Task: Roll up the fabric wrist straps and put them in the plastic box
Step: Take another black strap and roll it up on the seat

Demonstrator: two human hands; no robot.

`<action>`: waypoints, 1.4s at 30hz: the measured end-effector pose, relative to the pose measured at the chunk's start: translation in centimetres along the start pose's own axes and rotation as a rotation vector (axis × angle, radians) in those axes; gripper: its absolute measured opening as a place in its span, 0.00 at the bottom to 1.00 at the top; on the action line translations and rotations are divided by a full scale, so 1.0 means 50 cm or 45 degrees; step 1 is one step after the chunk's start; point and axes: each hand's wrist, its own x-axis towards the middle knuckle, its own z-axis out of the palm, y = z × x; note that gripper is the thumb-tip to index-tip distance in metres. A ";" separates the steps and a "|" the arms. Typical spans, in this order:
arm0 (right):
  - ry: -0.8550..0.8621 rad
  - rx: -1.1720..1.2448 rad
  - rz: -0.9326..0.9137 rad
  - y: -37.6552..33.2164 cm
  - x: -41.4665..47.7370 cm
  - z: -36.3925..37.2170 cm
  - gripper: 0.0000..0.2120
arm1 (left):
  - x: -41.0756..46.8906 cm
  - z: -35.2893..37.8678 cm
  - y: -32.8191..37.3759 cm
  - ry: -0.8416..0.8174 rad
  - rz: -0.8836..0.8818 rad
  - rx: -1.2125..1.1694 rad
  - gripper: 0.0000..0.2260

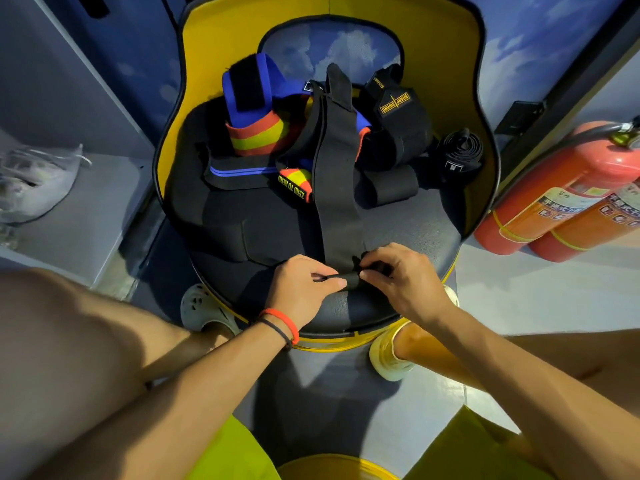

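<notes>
L hand [304,285] + R hand [398,275] close together at lower centre, both pinching rolled end of black strap [337,188]. Rest of strap runs flat up the chair seat [408,230] to strap pile [311,133] at upper centre. Rolled strap [459,155] right of pile. Extinguishers [568,202] far right.

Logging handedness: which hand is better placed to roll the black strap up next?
Right, narrowly: the right hand curls over the rolled end of the black strap; the left hand only pinches its side.
</notes>
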 end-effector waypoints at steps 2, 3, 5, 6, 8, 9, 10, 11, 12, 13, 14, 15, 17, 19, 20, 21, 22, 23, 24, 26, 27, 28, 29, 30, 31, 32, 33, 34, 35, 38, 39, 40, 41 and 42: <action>0.046 -0.073 -0.090 0.001 -0.003 0.006 0.06 | 0.005 0.001 0.001 0.027 -0.024 -0.022 0.09; 0.075 -0.146 -0.161 0.000 -0.007 0.007 0.06 | 0.007 0.001 0.003 0.030 -0.040 -0.012 0.08; 0.072 -0.332 -0.292 0.000 -0.014 0.005 0.10 | 0.011 -0.002 0.009 -0.006 -0.060 0.061 0.07; 0.033 -0.422 -0.342 0.001 -0.015 0.003 0.12 | 0.014 -0.005 0.011 -0.032 -0.069 0.092 0.07; -0.067 -0.520 -0.373 0.004 -0.013 -0.001 0.17 | 0.019 -0.011 0.016 -0.060 -0.079 0.142 0.08; -0.101 -0.506 -0.348 0.004 -0.010 -0.002 0.18 | 0.020 -0.013 0.018 -0.066 -0.075 0.175 0.09; -0.119 -0.469 -0.316 0.005 -0.008 -0.002 0.18 | 0.022 -0.014 0.020 -0.067 -0.063 0.220 0.09; -0.122 -0.427 -0.292 0.004 -0.007 -0.001 0.17 | 0.022 -0.014 0.022 -0.054 -0.047 0.276 0.10; -0.112 -0.386 -0.273 0.003 -0.007 0.001 0.17 | 0.024 -0.014 0.025 -0.028 -0.031 0.325 0.10; -0.100 -0.345 -0.252 0.002 -0.008 0.003 0.17 | 0.025 -0.015 0.028 0.006 -0.019 0.345 0.11; -0.091 -0.311 -0.232 0.002 -0.009 0.004 0.17 | 0.028 -0.015 0.031 0.040 -0.014 0.322 0.11; -0.084 -0.293 -0.217 0.001 -0.010 0.004 0.17 | 0.030 -0.016 0.033 0.067 -0.018 0.273 0.13; -0.066 -0.299 -0.226 0.000 -0.010 0.003 0.17 | 0.038 -0.017 0.036 0.087 -0.058 0.201 0.15; -0.052 -0.349 -0.276 -0.004 -0.010 0.003 0.17 | 0.049 -0.017 0.034 0.101 -0.088 0.194 0.14; -0.053 -0.386 -0.306 -0.006 -0.009 0.002 0.17 | 0.053 -0.016 0.032 0.116 -0.096 0.188 0.12; -0.055 -0.417 -0.328 -0.008 -0.009 0.001 0.17 | 0.056 -0.015 0.033 0.130 -0.100 0.182 0.11; -0.056 -0.437 -0.340 -0.010 -0.007 -0.001 0.17 | 0.058 -0.013 0.033 0.136 -0.100 0.183 0.09; -0.061 -0.452 -0.347 -0.011 -0.006 -0.004 0.17 | 0.061 -0.012 0.035 0.135 -0.095 0.188 0.08; -0.072 -0.466 -0.358 -0.012 -0.004 -0.007 0.16 | 0.063 -0.011 0.034 0.133 -0.094 0.196 0.08; -0.102 -0.504 -0.402 -0.015 -0.001 -0.012 0.14 | 0.068 -0.013 0.034 0.129 -0.111 0.202 0.09; -0.115 -0.516 -0.429 -0.016 0.001 -0.014 0.13 | 0.070 -0.015 0.034 0.124 -0.130 0.196 0.10; -0.128 -0.518 -0.443 -0.018 0.003 -0.015 0.13 | 0.074 -0.017 0.034 0.117 -0.151 0.187 0.11; -0.147 -0.508 -0.433 -0.019 0.005 -0.016 0.14 | 0.078 -0.020 0.033 0.109 -0.169 0.180 0.11; -0.166 -0.488 -0.409 -0.020 0.009 -0.017 0.14 | 0.081 -0.022 0.033 0.100 -0.177 0.187 0.11; -0.179 -0.466 -0.383 -0.019 0.013 -0.016 0.15 | 0.084 -0.023 0.034 0.090 -0.177 0.208 0.10; -0.188 -0.443 -0.356 -0.017 0.017 -0.014 0.15 | 0.086 -0.025 0.034 0.085 -0.170 0.236 0.10; -0.192 -0.414 -0.324 -0.016 0.020 -0.012 0.15 | 0.088 -0.027 0.034 0.083 -0.160 0.260 0.09; -0.187 -0.378 -0.287 -0.014 0.022 -0.008 0.15 | 0.090 -0.027 0.034 0.083 -0.149 0.277 0.09; -0.168 -0.338 -0.250 -0.014 0.023 -0.003 0.15 | 0.091 -0.027 0.035 0.088 -0.141 0.283 0.08; -0.094 -0.252 -0.144 -0.019 0.022 0.005 0.15 | 0.091 -0.024 0.035 0.159 -0.155 0.223 0.12; -0.076 -0.233 -0.136 -0.020 0.022 0.004 0.14 | 0.092 -0.024 0.034 0.180 -0.166 0.194 0.17; -0.066 -0.224 -0.138 -0.021 0.023 0.003 0.12 | 0.094 -0.023 0.032 0.189 -0.169 0.187 0.19; -0.068 -0.228 -0.137 -0.021 0.025 0.001 0.09 | 0.095 -0.022 0.031 0.189 -0.161 0.192 0.19; -0.072 -0.234 -0.128 -0.020 0.028 0.001 0.06 | 0.095 -0.021 0.032 0.183 -0.152 0.205 0.17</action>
